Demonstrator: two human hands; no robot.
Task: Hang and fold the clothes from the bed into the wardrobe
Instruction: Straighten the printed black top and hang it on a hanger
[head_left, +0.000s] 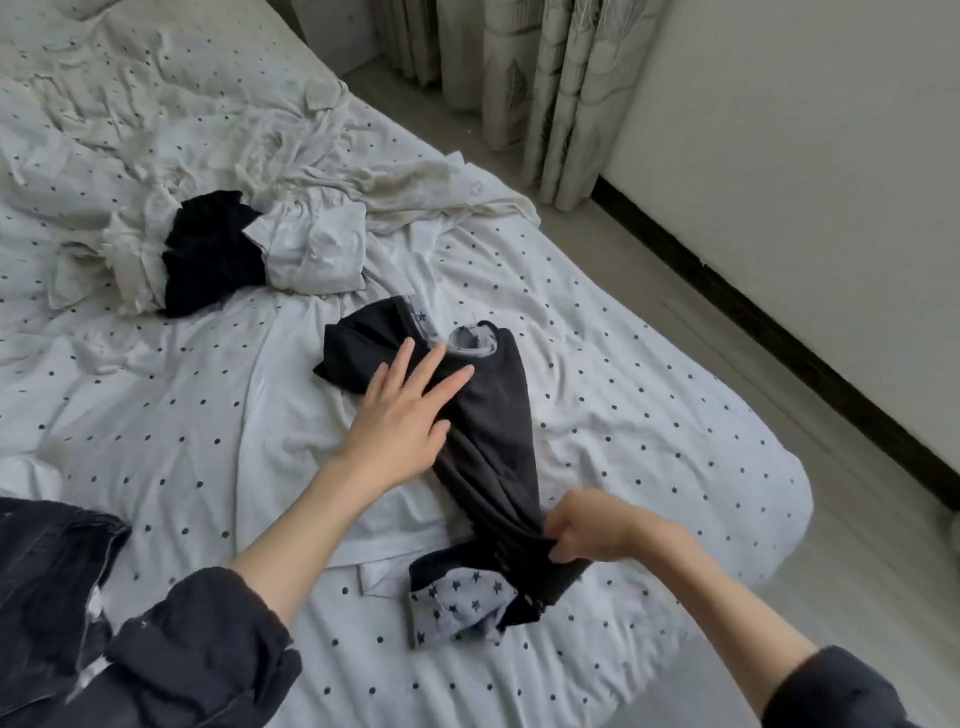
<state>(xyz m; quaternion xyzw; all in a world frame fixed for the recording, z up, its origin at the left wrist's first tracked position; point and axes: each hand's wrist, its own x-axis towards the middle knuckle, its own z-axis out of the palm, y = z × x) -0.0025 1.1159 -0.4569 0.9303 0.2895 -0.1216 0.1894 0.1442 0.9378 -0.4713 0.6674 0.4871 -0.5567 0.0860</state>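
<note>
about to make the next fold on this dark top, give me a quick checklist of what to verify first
1. Left hand flat on the dark top: ok.
2. Right hand has a grip on the bunched lower end: ok.
3. Top spread smooth: not ok, twisted into a narrow roll.
4. Star-print hem lying flat: not ok, turned out.
5. Bed sheet bare beside the top: ok.
6. Wardrobe ready: cannot tell, out of view.

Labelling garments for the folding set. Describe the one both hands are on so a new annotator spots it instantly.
On the white polka-dot bed sheet, near its right edge, lies a long dark grey garment. The left hand presses flat on it and the right hand pinches its near end. Unlike the black-and-white clothes pile behind, it has grey star-print trim.
</note>
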